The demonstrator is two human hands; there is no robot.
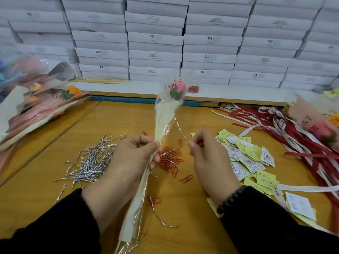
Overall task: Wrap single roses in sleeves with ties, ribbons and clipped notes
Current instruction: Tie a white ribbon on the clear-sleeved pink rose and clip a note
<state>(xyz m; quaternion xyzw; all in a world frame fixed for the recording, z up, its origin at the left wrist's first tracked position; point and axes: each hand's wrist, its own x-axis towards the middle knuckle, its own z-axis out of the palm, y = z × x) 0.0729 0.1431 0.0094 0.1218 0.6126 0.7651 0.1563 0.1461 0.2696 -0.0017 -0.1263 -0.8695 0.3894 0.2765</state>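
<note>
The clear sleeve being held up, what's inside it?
Inside the sleeve sits a pink rose with green leaves on a thin stick, backed by cream paper. Lower down, the left hand and the gathered paper hide the stick.

Left hand (134, 154): back toward the camera, fingers and thumb curled, gripping a gathered sleeve (165, 118).
Right hand (207, 156): back up, thumb and forefinger pinching a twist tie (181, 130).
Forearms: both in dark sleeves.
Right wrist: beaded bracelet (231, 198).

We're in a packing workshop: stacked white boxes (156, 39) behind table (119, 121), bulk twist ties (89, 160), ribbons (286, 129).
</note>
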